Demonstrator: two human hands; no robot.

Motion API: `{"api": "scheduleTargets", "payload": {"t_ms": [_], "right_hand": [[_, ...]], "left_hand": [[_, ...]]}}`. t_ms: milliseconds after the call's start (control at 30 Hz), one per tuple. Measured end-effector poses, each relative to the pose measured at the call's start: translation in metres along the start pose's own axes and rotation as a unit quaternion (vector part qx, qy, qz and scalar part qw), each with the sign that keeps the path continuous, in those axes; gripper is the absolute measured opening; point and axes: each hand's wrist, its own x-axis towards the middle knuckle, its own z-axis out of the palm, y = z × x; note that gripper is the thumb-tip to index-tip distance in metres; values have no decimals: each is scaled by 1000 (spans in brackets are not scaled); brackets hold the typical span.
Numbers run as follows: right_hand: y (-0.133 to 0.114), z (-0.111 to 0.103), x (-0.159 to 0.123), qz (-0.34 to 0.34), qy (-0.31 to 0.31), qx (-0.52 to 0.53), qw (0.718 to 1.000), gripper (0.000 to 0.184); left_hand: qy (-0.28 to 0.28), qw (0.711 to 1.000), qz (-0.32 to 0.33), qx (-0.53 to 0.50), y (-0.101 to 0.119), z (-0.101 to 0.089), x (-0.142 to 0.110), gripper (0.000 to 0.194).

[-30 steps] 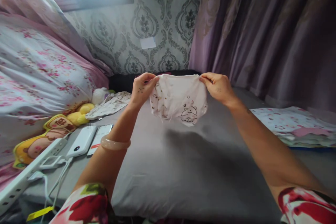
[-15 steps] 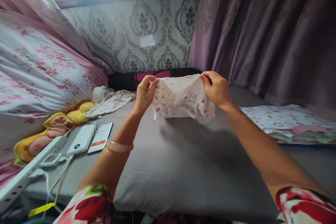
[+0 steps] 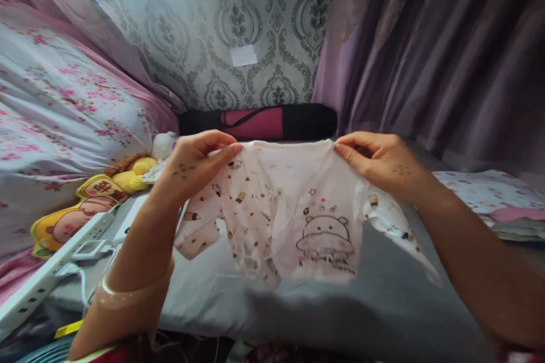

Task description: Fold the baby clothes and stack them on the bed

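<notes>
A small white baby top (image 3: 293, 210) hangs stretched between my hands above the bed, its long sleeves spread to both sides. A cartoon hippo-like animal is printed on one front panel, and small brown bottle shapes dot the other panel and the sleeves. My left hand (image 3: 204, 164) pinches the left shoulder by the neckline between thumb and fingers. At the opposite shoulder, my right hand (image 3: 374, 159) has the same kind of pinch. The front panels overlap in a V, with ties near the middle.
Grey sheet (image 3: 204, 306) covers the bed. Folded printed cloths (image 3: 494, 198) are stacked at right. On the left lie a white power strip (image 3: 55, 272), plush toys (image 3: 102, 198) and a floral bundle (image 3: 76, 96). A black and maroon long bag (image 3: 259, 123) lies along the wall.
The top, bunched and swung up before, now hangs down fully with its front and sleeves showing. Both hands have come closer to me and look larger.
</notes>
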Motion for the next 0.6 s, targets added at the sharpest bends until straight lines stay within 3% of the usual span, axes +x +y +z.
{"api": "scheduleTargets", "payload": {"t_ms": [67,167,267,333,600], "right_hand": [[24,20,3,24,-79,1,997,32],[66,61,0,56,-159,-43,985,29],[100,98,-11,70,-196,-132,969,27],[116,115,-17,63,-221,-177,957,29],[147,135,0,53,-257,-269,926,34]], "left_hand": [[-94,995,-24,-4,-30,22,0,24],[-217,972,-86,14,-85,71,-9,31],[-236,965,-101,61,-131,118,-24,31],[-240,963,-85,93,-151,140,-30,32],[-255,951,-27,174,-180,167,-7,34]]}}
